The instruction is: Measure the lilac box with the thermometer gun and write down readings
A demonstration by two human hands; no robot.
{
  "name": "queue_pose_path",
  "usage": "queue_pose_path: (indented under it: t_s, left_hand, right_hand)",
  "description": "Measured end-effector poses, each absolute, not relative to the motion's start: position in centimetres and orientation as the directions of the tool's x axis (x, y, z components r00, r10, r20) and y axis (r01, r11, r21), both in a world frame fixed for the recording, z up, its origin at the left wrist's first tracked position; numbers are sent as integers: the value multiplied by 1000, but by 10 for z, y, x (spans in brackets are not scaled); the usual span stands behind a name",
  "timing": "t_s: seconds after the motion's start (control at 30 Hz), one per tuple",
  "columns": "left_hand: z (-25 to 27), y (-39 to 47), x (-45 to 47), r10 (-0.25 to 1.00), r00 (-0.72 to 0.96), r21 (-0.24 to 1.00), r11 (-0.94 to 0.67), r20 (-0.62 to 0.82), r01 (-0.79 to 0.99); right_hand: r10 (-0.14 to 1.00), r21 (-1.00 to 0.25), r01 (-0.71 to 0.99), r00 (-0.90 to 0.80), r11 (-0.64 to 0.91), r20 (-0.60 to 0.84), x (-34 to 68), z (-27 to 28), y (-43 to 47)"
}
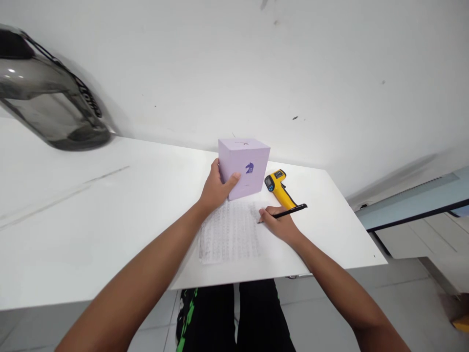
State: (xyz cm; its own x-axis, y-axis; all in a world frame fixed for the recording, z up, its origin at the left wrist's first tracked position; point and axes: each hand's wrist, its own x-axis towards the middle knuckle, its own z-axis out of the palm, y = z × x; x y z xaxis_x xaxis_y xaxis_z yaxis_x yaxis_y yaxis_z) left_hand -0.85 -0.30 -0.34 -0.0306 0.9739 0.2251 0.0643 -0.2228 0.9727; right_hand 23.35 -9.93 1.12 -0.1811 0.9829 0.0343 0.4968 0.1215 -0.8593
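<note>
A lilac box with a dark purple horse-head mark stands upright near the wall. My left hand grips its left side, with the thumb across the front face. Black and slim, a pen is pinched in my right hand, its tip close to the upper right of a sheet of bubble wrap. That clear sheet lies flat in front of the box. Just beyond my right hand, a yellow and black infrared thermometer rests on the white table.
At the far left stands a large grey translucent bottle with a black strap. A white wall runs along the table's back edge. The table's right edge slants toward me, with a pale blue-topped surface beyond it.
</note>
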Motion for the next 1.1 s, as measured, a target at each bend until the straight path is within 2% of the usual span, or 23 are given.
queue_pose_path:
  t_s: [0.43,0.73,1.1]
  left_hand:
    - [-2,-4,-8,979,-29,976,-201,204,89]
    - [-12,1,-9,965,-44,965,-255,257,54]
    - [-11,0,-9,973,-61,974,-217,222,67]
  right_hand:
    - [987,-859,497,-154,122,52,234,12,-100]
    - [987,-840,527,-155,128,54,236,11,-100]
    - [980,-847,510,-188,152,62,239,11,-101]
